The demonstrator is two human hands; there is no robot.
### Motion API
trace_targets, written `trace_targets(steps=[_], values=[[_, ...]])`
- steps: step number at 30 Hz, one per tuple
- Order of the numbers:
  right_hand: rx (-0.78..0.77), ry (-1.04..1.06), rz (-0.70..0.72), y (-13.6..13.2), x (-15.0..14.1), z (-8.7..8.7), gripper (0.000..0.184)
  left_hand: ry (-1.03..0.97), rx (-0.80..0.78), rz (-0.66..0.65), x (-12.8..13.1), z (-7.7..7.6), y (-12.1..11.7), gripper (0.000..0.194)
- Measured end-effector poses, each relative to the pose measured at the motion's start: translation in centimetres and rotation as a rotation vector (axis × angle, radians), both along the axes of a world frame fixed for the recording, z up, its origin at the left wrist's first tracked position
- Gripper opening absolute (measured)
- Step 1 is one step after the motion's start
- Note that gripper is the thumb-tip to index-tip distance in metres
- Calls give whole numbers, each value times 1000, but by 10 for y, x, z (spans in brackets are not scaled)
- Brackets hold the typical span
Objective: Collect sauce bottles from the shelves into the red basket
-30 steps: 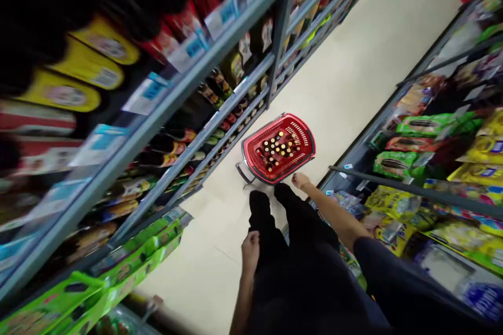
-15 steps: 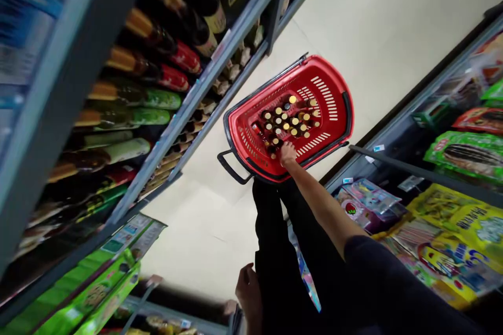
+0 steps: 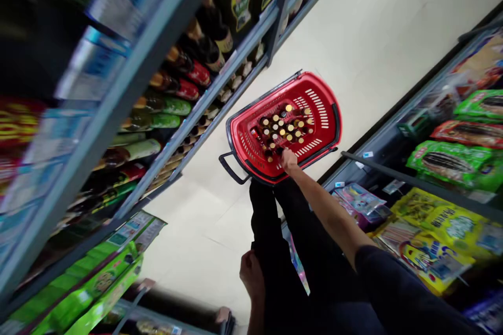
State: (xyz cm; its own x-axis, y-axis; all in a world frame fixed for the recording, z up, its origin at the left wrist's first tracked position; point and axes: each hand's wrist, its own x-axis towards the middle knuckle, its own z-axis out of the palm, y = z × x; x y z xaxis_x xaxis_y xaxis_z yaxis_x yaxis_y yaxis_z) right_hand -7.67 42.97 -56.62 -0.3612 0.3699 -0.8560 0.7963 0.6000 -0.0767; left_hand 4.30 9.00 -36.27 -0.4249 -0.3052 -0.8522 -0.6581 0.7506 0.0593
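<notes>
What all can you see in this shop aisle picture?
Red plastic shopping basket: one, red, on the floor in front of the person's feet.
Dark glass bottles with gold caps: a couple of dozen, standing in the basket.
Glass bottles with green or red labels: many, on the shelves at left.
Grey metal shelving: one run, along the left of the aisle.
Green snack packets: several, at right.
Yellow snack packets: several, at right.
Green cartons: several, low at left.
Cream floor: one, down the aisle.
Dark trousers: one pair, on the person.
Right hand: one, bare, over the bottles at the basket's near edge.
Left hand: one, bare, beside the trousers.
</notes>
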Motion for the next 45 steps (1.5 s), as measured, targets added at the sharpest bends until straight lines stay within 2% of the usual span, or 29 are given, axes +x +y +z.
trace_targets(steps=[3, 7, 9, 11, 13, 16, 19, 22, 24, 27, 30, 32, 35, 37, 40, 45], values=[[47, 40, 14, 1, 12, 76, 44, 100, 31, 56, -10, 20, 20, 32], [55, 163, 77, 1, 24, 195, 40, 200, 205, 129, -37, 51, 52, 38], [47, 260, 127, -1, 27, 260, 38, 226, 304, 149, -57, 74, 70, 39], [30, 372, 193, -6, 29, 325, 36, 243, 400, 153, -81, 105, 89, 35], [14, 491, 273, -12, 31, 389, 35, 270, 499, 142, -106, 147, 105, 32], [-51, 718, 402, -24, 31, 479, 29, 311, 645, 121, -143, 229, 111, 36], [-196, 1021, 464, -36, 24, 558, 23, 310, 817, 53, -165, 328, 90, 52], [-362, 1311, 467, -53, 5, 633, 19, 356, 1020, -199, -167, 426, 58, 63], [-438, 1457, 484, -69, -11, 684, 16, 477, 1041, -281, -161, 480, 42, 66], [-491, 1552, 491, -96, -38, 764, 14, 782, 974, -247, -153, 540, 31, 61], [-596, 1518, 449, -122, -61, 835, 25, 1004, 969, -195, -155, 582, 25, 54], [-707, 1482, 433, -134, -72, 869, 29, 1063, 1073, -140, -161, 603, 19, 55], [-927, 1428, 446, -146, -78, 895, 37, 1114, 1308, -82, -170, 627, 4, 62], [-1038, 1409, 440, -154, -76, 899, 42, 1123, 1418, -78, -172, 636, -5, 68], [-1105, 1391, 408, -169, -67, 897, 39, 1044, 1528, -38, -170, 643, -16, 75], [-1106, 1367, 306, -192, -55, 894, 40, 970, 1608, 75, -161, 637, -26, 75]])
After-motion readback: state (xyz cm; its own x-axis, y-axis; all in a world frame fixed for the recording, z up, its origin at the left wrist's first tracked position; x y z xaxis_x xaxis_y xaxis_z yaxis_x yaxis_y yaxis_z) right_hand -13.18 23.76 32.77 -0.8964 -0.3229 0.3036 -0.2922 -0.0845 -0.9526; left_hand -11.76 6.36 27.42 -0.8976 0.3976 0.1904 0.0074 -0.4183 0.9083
